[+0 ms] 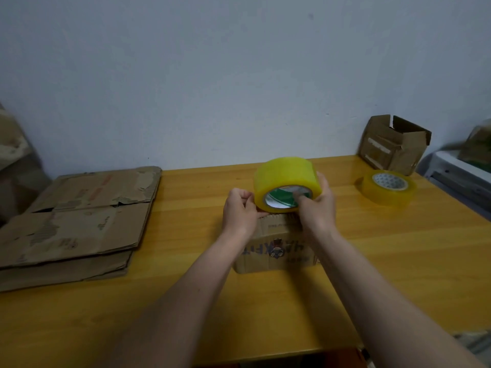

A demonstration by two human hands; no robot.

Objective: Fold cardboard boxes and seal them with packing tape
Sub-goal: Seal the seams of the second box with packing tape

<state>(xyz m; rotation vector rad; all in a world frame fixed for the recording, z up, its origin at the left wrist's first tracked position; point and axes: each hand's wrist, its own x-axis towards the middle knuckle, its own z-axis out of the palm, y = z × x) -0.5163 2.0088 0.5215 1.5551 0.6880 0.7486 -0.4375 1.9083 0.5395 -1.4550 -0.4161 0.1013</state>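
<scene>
The right hand [316,205] grips the tape roll [285,184], thumb in its core, hole facing six o'clock, at the small box's [276,251] far edge. The left hand [239,208] seemingly pinches the tape end there. Bare table [372,261] lies toward three o'clock.

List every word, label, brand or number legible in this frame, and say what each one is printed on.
None can be quoted with confidence.
Small box under the hands: large dark upside-down lettering around a small emblem, too blurred and partly hidden by the arms.
Flattened cardboard stack: faded red print and a logo, unreadable.
Held tape roll: green-and-white core label, no legible text.
Second tape roll: patterned core, unreadable.
Open box at the wall: pale label remnants, no text.
</scene>
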